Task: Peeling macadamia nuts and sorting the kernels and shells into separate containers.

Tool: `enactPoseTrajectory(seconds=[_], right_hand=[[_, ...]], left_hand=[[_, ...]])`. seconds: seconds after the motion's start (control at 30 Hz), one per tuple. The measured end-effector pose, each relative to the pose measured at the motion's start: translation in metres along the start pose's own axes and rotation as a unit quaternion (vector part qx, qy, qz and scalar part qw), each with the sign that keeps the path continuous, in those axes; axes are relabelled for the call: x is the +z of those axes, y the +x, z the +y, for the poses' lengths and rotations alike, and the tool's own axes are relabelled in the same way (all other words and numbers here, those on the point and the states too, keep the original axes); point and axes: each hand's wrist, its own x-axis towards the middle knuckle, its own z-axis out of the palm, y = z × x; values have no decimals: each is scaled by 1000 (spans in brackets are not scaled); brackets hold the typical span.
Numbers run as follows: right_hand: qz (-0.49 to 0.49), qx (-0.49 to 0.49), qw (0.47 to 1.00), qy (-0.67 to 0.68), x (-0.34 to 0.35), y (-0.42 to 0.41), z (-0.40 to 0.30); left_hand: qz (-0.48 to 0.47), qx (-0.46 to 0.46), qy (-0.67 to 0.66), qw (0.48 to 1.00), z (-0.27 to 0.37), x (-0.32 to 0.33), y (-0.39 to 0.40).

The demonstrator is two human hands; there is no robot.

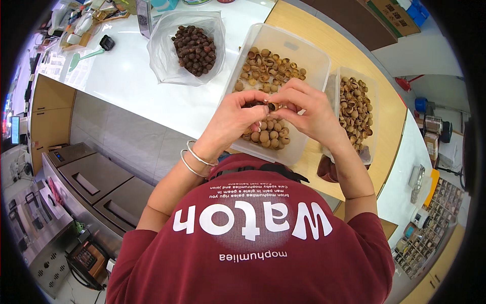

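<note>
My left hand (239, 114) and my right hand (307, 110) meet above a translucent plastic box (315, 57). Their fingertips pinch a cracked dried longan (272, 106) from both sides, with dark flesh showing in the broken shell. More dark flesh (253, 103) is partly covered by the left fingers. Below the hands, whole tan longans (269, 137) are heaped in the near part of the box. Empty broken shells (265, 64) are spread over its far part. A clear plastic bag (161, 57) left of the box holds a pile of dark, peeled longan fruit (195, 49).
A second translucent box (375, 129) full of broken shells (355, 110) stands to the right, beside a dark red item (327, 169). A green spoon (89, 55) and a small black cup (107, 43) lie on the white counter (121, 87). Cardboard boxes (391, 17) are beyond the table.
</note>
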Motion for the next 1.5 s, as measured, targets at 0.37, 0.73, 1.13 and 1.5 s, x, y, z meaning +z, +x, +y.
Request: enactPoseTrajectory(seconds=[0.37, 0.73, 1.13, 1.5], right_hand=[[8, 48, 999, 2, 3, 8, 0], [-9, 144, 973, 182, 8, 24, 17], [44, 179, 919, 347, 12, 33, 23], [-25, 64, 982, -174, -62, 108, 23]], left_hand=[[-40, -9, -118, 992, -8, -11, 9], [-60, 12, -172, 983, -10, -30, 19], [-64, 27, -237, 969, -14, -38, 37], [-74, -39, -267, 960, -20, -36, 29]])
